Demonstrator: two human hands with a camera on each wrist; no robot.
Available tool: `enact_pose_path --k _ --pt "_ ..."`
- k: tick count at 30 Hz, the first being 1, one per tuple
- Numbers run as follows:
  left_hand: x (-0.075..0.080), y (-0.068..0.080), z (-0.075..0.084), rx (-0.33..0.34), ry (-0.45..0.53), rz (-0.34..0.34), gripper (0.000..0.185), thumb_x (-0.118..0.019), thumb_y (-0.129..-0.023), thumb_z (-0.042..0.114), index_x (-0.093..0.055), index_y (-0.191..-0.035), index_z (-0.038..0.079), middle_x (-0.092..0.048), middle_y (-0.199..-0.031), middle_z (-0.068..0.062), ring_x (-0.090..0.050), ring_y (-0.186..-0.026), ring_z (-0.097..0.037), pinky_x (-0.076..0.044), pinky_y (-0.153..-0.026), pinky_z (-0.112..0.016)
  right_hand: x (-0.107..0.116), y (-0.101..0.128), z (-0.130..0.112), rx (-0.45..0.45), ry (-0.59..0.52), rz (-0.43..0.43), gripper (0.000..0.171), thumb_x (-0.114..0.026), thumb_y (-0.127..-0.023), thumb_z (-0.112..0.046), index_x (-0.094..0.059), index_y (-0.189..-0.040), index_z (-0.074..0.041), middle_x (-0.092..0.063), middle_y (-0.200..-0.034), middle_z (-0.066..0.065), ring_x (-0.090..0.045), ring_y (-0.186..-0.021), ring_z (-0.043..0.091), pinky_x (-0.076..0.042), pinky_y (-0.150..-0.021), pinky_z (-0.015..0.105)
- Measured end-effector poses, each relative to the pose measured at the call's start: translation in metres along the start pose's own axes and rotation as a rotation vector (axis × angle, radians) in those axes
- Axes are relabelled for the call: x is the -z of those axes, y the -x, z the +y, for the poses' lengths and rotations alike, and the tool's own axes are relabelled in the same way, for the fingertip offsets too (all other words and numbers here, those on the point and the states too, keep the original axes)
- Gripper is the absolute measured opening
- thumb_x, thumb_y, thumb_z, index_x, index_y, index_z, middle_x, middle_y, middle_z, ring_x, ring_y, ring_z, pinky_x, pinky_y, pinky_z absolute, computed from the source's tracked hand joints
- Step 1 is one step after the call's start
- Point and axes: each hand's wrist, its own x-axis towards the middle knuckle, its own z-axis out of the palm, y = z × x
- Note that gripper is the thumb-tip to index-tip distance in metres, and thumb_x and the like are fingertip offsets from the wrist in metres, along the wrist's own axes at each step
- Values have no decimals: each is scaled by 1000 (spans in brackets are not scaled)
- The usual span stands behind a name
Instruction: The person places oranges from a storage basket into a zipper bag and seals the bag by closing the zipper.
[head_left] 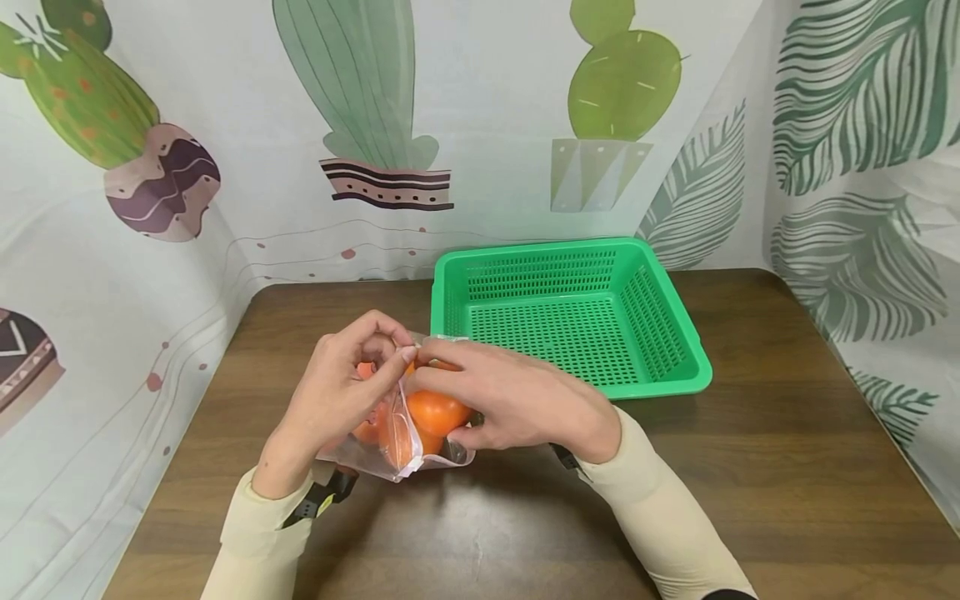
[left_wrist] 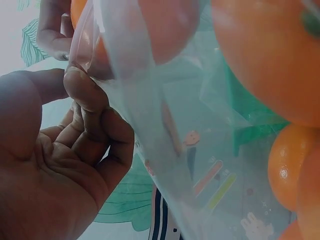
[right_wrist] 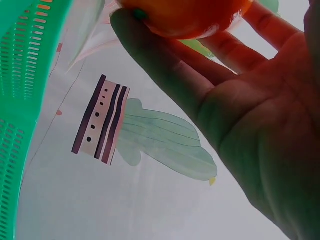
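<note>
A clear plastic bag (head_left: 405, 429) with a pale edge and small printed pictures stands on the table in front of the green basket. My left hand (head_left: 341, 392) pinches the bag's upper edge between thumb and forefinger, and the left wrist view shows this grip closely. Through the film, several oranges (left_wrist: 262, 55) show inside the bag. At the bag's mouth my right hand (head_left: 517, 396) holds an orange (head_left: 438, 412), its fingers and thumb curved round the fruit. The right wrist view shows this orange (right_wrist: 185, 17) with a green stem spot.
Behind the bag and to its right, a green perforated basket (head_left: 697, 375) sits on the brown wooden table (head_left: 750, 483). A cloth (head_left: 495, 100) printed with cacti and leaves hangs behind the table.
</note>
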Motion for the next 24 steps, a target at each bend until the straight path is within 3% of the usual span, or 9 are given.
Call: enact_pose_path --k 9,18,24 --pt "1 0 0 3 4 27 12 -72 -103 14 -65 -107 23 -64 -68 12 -56 -53 -12 -41 -47 -29 -7 -5 5 21 61 62 61 -90 -79 -14 -61 -133 -12 -58 -132 1 -59 -110 18 -48 -101 27" --pt "5 0 -2 -19 -3 68 17 -71 -101 6 -65 -108 20 -64 -68 12 -59 -60 -12 -40 -52 -28 -21 -12 12 28 32 115 63 -91 -81 -18 -61 -136 -9 -58 -137 4 -59 -118 18 -46 -109 29" --pt "7 0 -2 -19 -17 81 16 -72 -101 7 -65 -107 21 -63 -68 13 -53 -61 -11 -39 -55 -28 -28 -17 13 30 19 106 63 -91 -81 -19 -60 -135 -9 -57 -141 5 -59 -122 17 -46 -110 28"
